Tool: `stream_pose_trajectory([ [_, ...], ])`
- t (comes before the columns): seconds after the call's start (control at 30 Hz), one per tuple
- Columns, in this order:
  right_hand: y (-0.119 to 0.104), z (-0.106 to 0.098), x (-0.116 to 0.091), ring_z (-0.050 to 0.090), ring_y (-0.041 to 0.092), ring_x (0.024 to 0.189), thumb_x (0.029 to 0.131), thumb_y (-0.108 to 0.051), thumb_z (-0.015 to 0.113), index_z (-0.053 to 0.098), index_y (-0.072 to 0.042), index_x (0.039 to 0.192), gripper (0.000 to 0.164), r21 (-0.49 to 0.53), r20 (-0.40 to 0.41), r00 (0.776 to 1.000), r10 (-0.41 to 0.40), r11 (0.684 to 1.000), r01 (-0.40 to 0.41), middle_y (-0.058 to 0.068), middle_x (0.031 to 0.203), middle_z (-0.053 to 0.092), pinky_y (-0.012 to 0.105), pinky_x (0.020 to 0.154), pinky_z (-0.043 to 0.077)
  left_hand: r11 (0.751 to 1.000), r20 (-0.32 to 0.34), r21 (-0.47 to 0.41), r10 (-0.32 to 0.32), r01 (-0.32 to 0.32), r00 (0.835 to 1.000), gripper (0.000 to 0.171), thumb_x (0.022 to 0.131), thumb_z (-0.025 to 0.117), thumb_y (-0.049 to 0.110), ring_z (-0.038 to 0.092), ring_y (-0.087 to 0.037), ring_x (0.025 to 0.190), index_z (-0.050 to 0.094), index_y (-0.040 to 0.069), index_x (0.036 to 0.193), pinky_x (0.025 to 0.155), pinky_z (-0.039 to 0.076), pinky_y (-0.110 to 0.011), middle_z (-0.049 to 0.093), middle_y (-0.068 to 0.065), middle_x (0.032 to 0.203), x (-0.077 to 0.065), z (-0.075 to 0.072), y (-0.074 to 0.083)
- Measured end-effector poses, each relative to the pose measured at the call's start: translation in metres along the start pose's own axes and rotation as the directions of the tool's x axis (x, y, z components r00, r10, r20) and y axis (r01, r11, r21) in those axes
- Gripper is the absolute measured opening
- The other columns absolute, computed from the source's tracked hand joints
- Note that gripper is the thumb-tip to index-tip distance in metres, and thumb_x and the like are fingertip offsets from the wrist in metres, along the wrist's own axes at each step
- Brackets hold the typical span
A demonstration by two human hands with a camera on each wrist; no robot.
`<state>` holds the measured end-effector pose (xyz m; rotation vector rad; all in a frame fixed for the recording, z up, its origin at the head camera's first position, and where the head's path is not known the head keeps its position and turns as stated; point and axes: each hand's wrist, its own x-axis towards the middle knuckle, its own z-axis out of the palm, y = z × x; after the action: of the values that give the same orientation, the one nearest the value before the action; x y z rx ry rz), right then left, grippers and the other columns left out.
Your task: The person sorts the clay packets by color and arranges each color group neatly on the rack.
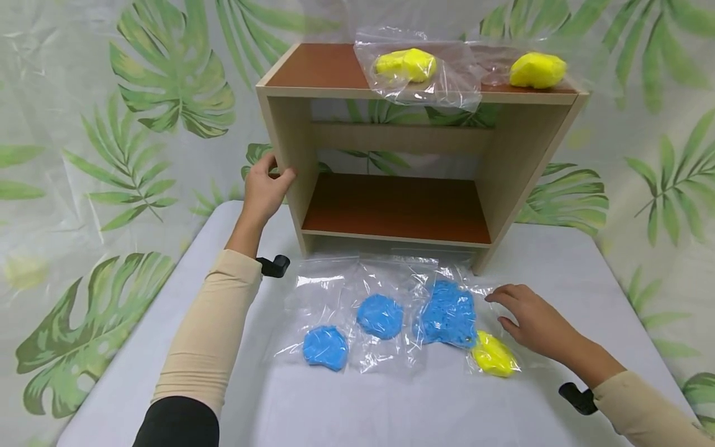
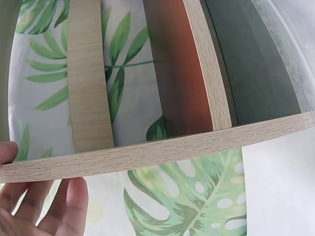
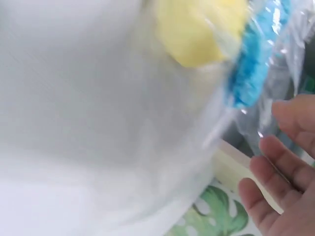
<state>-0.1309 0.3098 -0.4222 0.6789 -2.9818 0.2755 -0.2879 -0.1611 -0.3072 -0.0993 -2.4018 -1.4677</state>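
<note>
My left hand (image 1: 265, 189) holds the left side panel of a small wooden shelf (image 1: 324, 67). In the left wrist view its thumb (image 2: 7, 152) lies on the inner side of the panel and the fingers (image 2: 74, 201) on the outer side. My right hand (image 1: 533, 320) hovers at the right with loosely bent fingers and nothing between them. Closest to it are a clear bag with a blue slab (image 1: 447, 313) and a bag with a yellow lump (image 1: 494, 354), both on the table. Further left lie two bagged blue discs, one (image 1: 380, 316) beside the other (image 1: 326, 347).
On the shelf's top board, two bagged yellow lumps, one (image 1: 406, 65) and another (image 1: 537, 69), sit at the middle and right. The brown lower board (image 1: 396, 208) spans the panels. A white-covered table (image 1: 357, 410) lies below, with leaf-patterned cloth (image 1: 173, 68) behind.
</note>
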Motion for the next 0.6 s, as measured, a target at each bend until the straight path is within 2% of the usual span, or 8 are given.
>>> stream_pose_trajectory([
  [0.27, -0.001, 0.026, -0.011, 0.059, 0.036, 0.115, 0.079, -0.015, 0.079, 0.063, -0.005, 0.123, 0.048, -0.004, 0.082, 0.994, 0.068, 0.998, -0.068, 0.018, 0.126, 0.059, 0.054, 0.095, 0.054, 1.000, -0.006, 0.003, 0.005, -0.005, 1.000, 0.045, 0.092, 0.058, 0.026, 0.066, -0.033, 0.117, 0.057, 0.011, 0.135, 0.097, 0.056, -0.046, 0.061, -0.013, 0.135, 0.000, 0.000, 0.001],
  [0.47, -0.003, 0.030, -0.015, 0.058, 0.037, 0.116, 0.081, -0.020, 0.077, 0.062, -0.006, 0.124, 0.048, 0.014, 0.115, 0.987, 0.109, 0.994, -0.111, 0.018, 0.127, 0.060, 0.056, 0.096, 0.053, 1.000, 0.004, -0.014, -0.009, 0.009, 1.000, 0.045, 0.093, 0.058, 0.028, 0.066, -0.032, 0.118, 0.057, 0.013, 0.136, 0.098, 0.055, -0.046, 0.059, -0.012, 0.137, 0.000, 0.000, 0.000],
  [0.6, -0.004, 0.030, -0.019, 0.058, 0.036, 0.118, 0.080, -0.025, 0.077, 0.061, -0.006, 0.126, 0.053, 0.072, 0.142, 0.986, 0.084, 0.993, -0.095, 0.016, 0.129, 0.060, 0.057, 0.096, 0.053, 1.000, 0.003, -0.003, -0.017, 0.017, 1.000, 0.046, 0.093, 0.058, 0.029, 0.066, -0.032, 0.118, 0.056, 0.015, 0.136, 0.098, 0.055, -0.046, 0.059, -0.011, 0.139, 0.000, 0.000, 0.000],
])
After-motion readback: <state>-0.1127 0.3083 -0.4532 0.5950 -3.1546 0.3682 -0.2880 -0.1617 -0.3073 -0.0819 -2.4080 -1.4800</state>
